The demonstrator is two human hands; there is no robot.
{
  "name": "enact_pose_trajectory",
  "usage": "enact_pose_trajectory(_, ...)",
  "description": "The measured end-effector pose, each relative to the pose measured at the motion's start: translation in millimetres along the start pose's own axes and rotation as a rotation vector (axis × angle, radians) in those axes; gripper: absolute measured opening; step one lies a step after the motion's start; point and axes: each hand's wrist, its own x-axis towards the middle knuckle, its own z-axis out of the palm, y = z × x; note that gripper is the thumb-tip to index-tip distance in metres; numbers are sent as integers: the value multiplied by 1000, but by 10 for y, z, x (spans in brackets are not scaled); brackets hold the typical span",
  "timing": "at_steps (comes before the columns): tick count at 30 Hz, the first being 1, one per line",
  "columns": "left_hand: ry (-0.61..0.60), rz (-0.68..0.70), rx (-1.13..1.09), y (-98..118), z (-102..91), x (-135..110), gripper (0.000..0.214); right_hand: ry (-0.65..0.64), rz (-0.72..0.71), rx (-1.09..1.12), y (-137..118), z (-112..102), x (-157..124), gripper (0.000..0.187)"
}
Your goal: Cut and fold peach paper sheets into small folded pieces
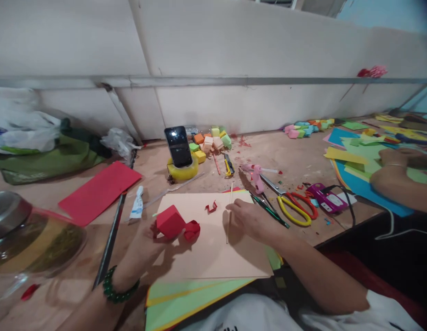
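Observation:
My left hand point(147, 241), a green bead bracelet point(118, 289) at its wrist, is closed around a red paper cube point(171, 222). Just right of the cube is a small curled red paper piece point(191, 231); I cannot tell whether it is attached. Between the fingertips of my right hand point(250, 219) is a thin pale stick point(230, 216), pointing away from me over a sheet of peach paper point(206, 262). Red paper scraps point(211, 208) lie on that sheet between the hands. Green and yellow sheets point(189, 301) stick out beneath it.
Scissors point(296, 207), a pink glue gun point(257, 178) and a utility knife point(229, 165) lie ahead on the right. A phone point(179, 145) leans in a yellow tape roll point(182, 170) near paper cubes point(213, 141). A glass jar point(34, 239) stands left; another person's hands point(394, 168) work right.

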Motion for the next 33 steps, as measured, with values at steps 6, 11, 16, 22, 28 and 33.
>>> enact_pose_trajectory(6,-105,-75,45,24,53,-36,28,33,-149,-119,79,80,15,23)
enact_pose_trajectory(11,-105,-41,51,-102,58,-67,25,96,-316,-180,163,196,71,16)
enact_pose_trajectory(16,-127,8,148,-109,62,-55,23,545,-363,78,137,7,-97,18)
enact_pose_trajectory(22,-185,103,332,-131,32,-41,19,776,-317,857,-224,-350,-337,14)
enact_pose_trajectory(28,-272,49,302,-181,8,-52,19,523,-366,982,-435,-153,-12,8)
enact_pose_trajectory(33,-273,22,312,-181,18,-53,19,487,-385,888,-462,1,128,8)
